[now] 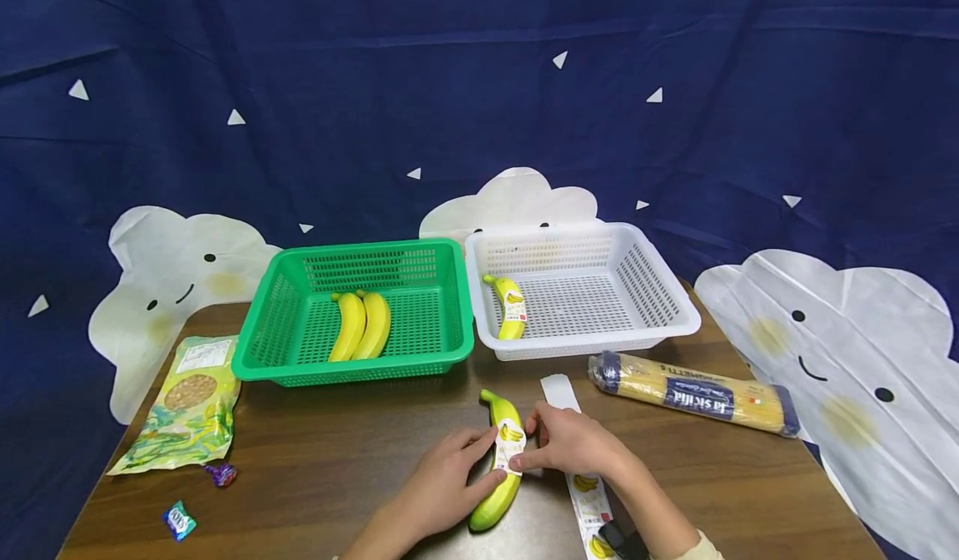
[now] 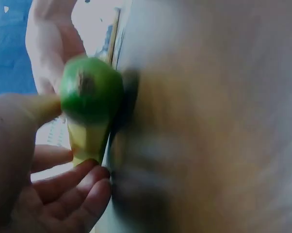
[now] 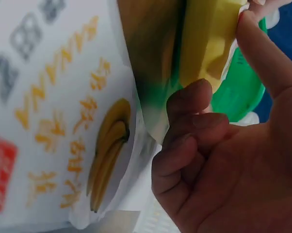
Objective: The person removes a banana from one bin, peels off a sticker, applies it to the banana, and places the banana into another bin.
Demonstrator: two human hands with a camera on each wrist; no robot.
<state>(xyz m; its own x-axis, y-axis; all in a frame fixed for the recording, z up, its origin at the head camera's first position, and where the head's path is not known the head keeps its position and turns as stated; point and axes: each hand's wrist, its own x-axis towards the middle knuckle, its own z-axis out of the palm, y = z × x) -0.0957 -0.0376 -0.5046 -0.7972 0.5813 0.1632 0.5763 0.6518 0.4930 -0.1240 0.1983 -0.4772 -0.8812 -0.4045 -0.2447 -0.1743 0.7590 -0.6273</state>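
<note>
A yellow-green banana [image 1: 494, 502] lies on the table with a white banana sticker [image 1: 509, 443] along its upper side. The left hand [image 1: 449, 477] holds it from the left, and in the left wrist view the thumb and fingers lie on opposite sides of its green end [image 2: 90, 90]. From the right, the right hand [image 1: 573, 443] has its thumb on the sticker's lower part and its curled fingers at the banana's side. Partly under the right hand runs a strip of banana stickers [image 1: 588, 502], seen large in the right wrist view as printed labels [image 3: 63, 121].
Behind stand a green basket [image 1: 352, 374] with two bananas [image 1: 362, 327] and a white basket [image 1: 599, 344] with one stickered banana [image 1: 509, 306]. A spaghetti pack [image 1: 697, 393] lies right; a green-yellow food bag [image 1: 187, 402] and two small candies [image 1: 180, 520] lie left.
</note>
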